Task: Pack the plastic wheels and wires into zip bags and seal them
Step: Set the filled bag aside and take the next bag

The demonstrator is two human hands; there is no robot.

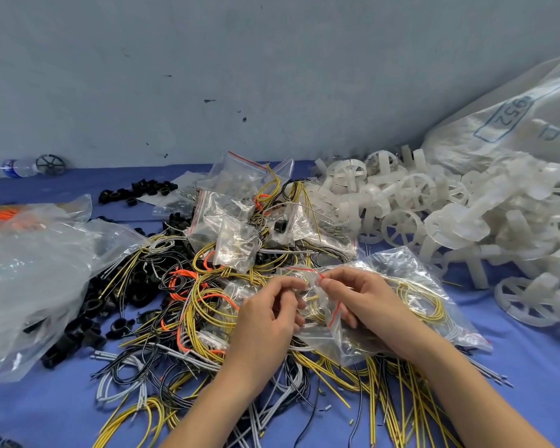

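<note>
Blue cloth covers the desk (514,383), which I view from above against a grey wall (207,76).

Hidden or unclear: a woven sack (498,124) at far right runs off the frame. A large clear bag (36,270) at left is cut by the left edge, and its glare hides most of the black rings (88,331) spilling from it. A bottle (17,166) at far left is blurred. Both forearms leave by the near edge.

Centre: I see both hands meeting on one small zip bag (314,299), held just above the loose wires (188,305). The left hand (265,315) has its fingers curled and pinches the bag's left side. The right hand (366,299) nips the red zip strip between thumb and forefinger, its other fingers bent under the film. Yellow strands show inside the bag, but the creased plastic blurs the rest. I cannot tell whether the strip is pressed closed.

Under the right hand lies a second bag (411,279) holding a coil of yellow wire. White plastic wheels (401,202) are heaped at right, well apart from the hands. Filled bags (236,221) are stacked just beyond the wires.
</note>
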